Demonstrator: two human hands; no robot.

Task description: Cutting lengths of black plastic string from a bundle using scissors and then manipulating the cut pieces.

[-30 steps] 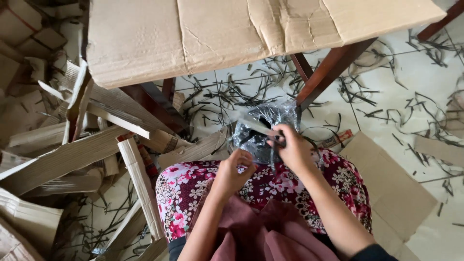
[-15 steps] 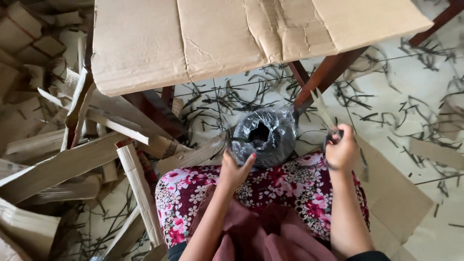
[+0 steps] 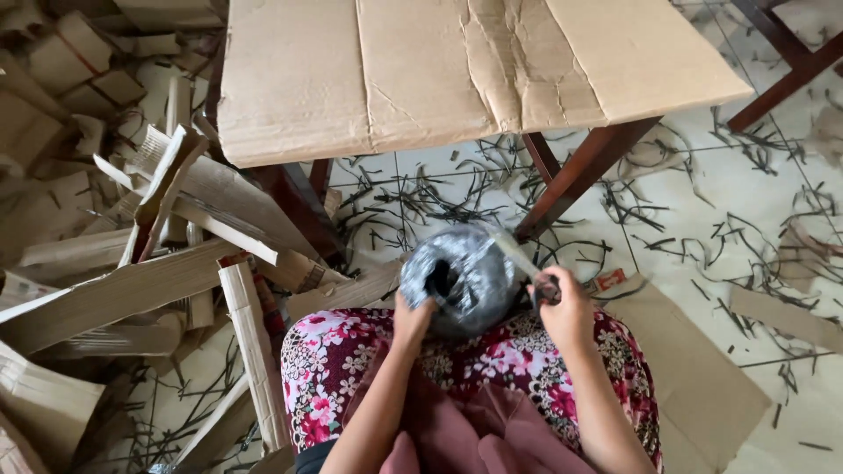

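Roll (image 3: 461, 276): is being held over the lap, between the two hands, just near of the table (image 3: 439, 79) edge; its hollow core is being turned toward the camera and slightly left.
Roll's look: a rounded, dark grey bundle is being shown, wrapped in shiny clear film that is catching light; a dark hole is being seen at its middle.
Strip (image 3: 516, 254): a pale flat band is being drawn from the roll's upper right down to the right hand.
Left hand (image 3: 411, 318): is being pressed against the roll's near-left underside, fingers curled up against it; the roll is being propped rather than enclosed.
Right hand (image 3: 566, 309): is being kept just right of the roll, closed into a pinch on the strip's end, with a small dark item at the fingertips that cannot be made out.
Lap: is being covered by a pink floral cloth (image 3: 351, 360), with a plain maroon cloth (image 3: 474, 421) lying nearer.
Table: is being topped by a creased cardboard sheet; dark red wooden legs (image 3: 580, 175) are being seen beneath.
Floor (image 3: 746, 219): pale tiles are being littered with thin dark strips.
Left side: a heap of folded cardboard pieces (image 3: 114, 246) is being piled.
Right side: a flat cardboard piece (image 3: 694, 377) is being left on the tiles.
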